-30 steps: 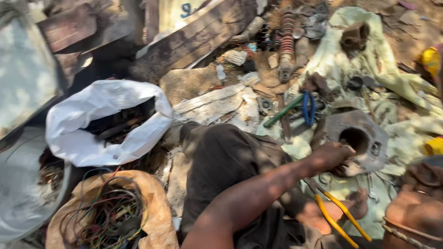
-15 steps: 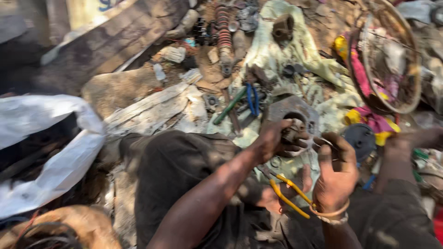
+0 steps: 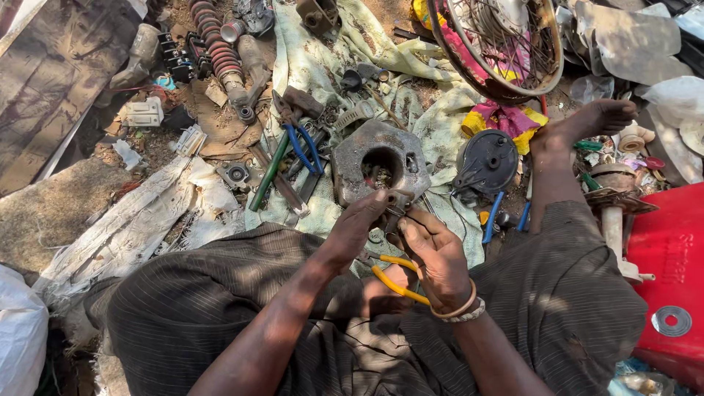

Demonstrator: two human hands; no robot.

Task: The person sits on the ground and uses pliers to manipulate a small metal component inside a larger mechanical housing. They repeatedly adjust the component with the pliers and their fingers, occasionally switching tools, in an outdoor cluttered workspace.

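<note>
A grey metal housing [image 3: 357,163] with a round hole lies on a pale cloth [image 3: 323,62] in front of my crossed legs. My left hand [image 3: 361,224] reaches to the housing's near edge, its fingertips pinched on a small dark part that is too small to name. My right hand [image 3: 434,257] is right beside it, almost touching, and grips yellow-handled pliers [image 3: 396,282]. The pliers' handles run out below my palm. Their jaws point toward my left fingertips and are hidden between the hands.
Blue-handled pliers [image 3: 301,147] and a green-handled tool [image 3: 268,174] lie left of the housing. A red coil spring [image 3: 218,48] is at the back. A black round cover [image 3: 488,161], my bare foot [image 3: 587,121], a spoked wheel [image 3: 506,44] and a red container [image 3: 671,249] are to the right.
The view has swung right and down onto the housing. My left hand drew back from the housing's hole to its near edge, and my right hand with the pliers closed in beside it.
</note>
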